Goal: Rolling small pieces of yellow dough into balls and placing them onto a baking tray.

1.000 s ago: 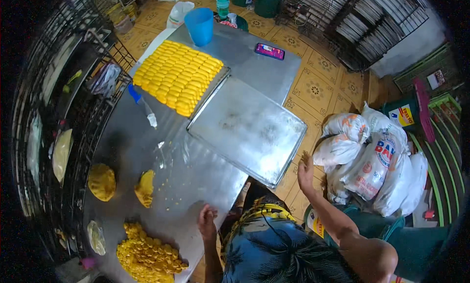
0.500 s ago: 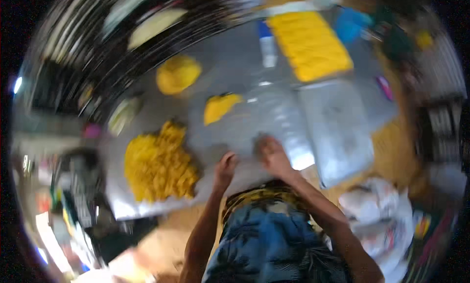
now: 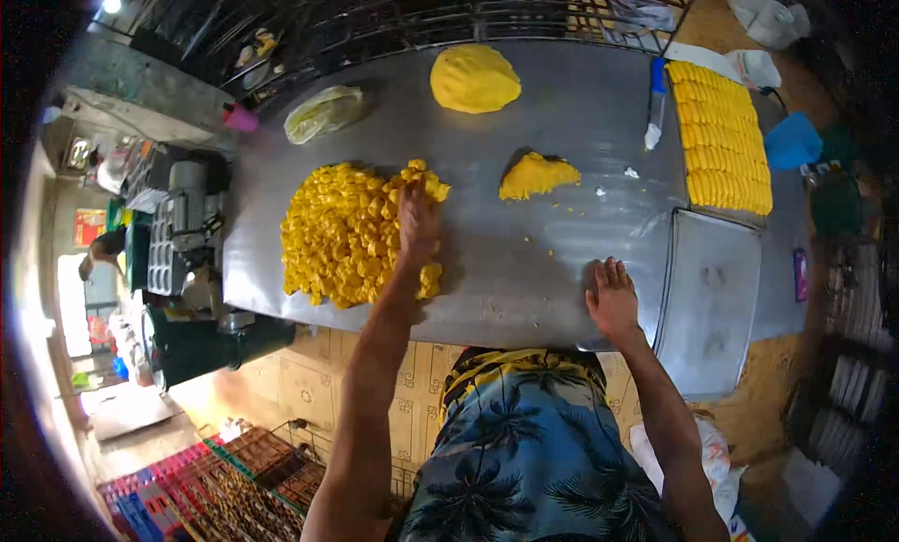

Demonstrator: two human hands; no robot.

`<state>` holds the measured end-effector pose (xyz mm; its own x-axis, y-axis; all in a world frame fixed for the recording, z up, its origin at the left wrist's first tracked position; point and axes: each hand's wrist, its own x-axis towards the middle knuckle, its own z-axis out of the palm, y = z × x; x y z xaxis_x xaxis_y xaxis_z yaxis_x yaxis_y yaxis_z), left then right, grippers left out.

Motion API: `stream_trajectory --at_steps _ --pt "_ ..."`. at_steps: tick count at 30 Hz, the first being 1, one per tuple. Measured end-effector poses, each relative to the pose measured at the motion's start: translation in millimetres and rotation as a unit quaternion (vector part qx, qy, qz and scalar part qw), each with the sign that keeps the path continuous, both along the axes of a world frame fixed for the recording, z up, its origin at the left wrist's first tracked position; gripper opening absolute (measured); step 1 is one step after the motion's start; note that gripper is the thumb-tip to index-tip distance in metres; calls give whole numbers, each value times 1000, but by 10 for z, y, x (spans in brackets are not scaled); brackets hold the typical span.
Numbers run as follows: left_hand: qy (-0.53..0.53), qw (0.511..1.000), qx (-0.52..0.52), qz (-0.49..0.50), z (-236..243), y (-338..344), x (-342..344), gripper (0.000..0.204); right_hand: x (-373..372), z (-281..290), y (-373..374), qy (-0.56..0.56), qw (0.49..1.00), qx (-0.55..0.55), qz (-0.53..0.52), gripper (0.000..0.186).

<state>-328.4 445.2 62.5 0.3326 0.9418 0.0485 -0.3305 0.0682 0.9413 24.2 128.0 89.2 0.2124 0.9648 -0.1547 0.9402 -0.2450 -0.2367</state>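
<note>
A wide heap of small yellow dough pieces (image 3: 342, 233) covers the left part of the metal table. Along its right edge, my left hand (image 3: 419, 219) reaches in among the pieces, fingers stretched forward and partly hidden against them. My right hand (image 3: 613, 298) lies flat near the table's front edge, fingers extended and nothing in it, just left of a metal tray (image 3: 712, 303). Between the hands and farther back sits a torn lump of yellow dough (image 3: 538, 175), with small crumbs around it. A larger rounded dough mass (image 3: 475, 78) rests at the back.
At the right back, a tray holds rows of yellow dough strips (image 3: 719, 134), beside a scraper with a blue handle (image 3: 657, 78). A clear plastic bag (image 3: 325, 114) lies back left. A blue container (image 3: 793, 141) stands far right; a machine (image 3: 178, 228) is at the left.
My left hand has moved left and forward to the heap. My right hand has moved right and now lies flat. The view has turned and become sharper.
</note>
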Motion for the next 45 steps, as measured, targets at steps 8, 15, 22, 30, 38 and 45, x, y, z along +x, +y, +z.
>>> stream_trajectory --at_steps 8,15,22,30,38,45 --pt "578 750 321 -26 475 257 118 23 -221 -9 19 14 992 103 -77 63" --pt "226 969 -33 -97 152 -1182 106 19 -209 221 176 68 987 81 -121 60" --pt "312 927 -140 -155 123 -1987 277 28 270 333 843 92 971 200 -96 54" --pt "330 929 -158 -53 230 -2117 386 38 1430 156 2050 106 958 240 -117 44" --pt "279 937 -209 7 221 -2252 437 39 3339 -58 3165 -14 974 136 -178 49" --pt "306 930 -203 27 341 -2233 568 35 3696 -218 3799 -18 986 34 -162 53"
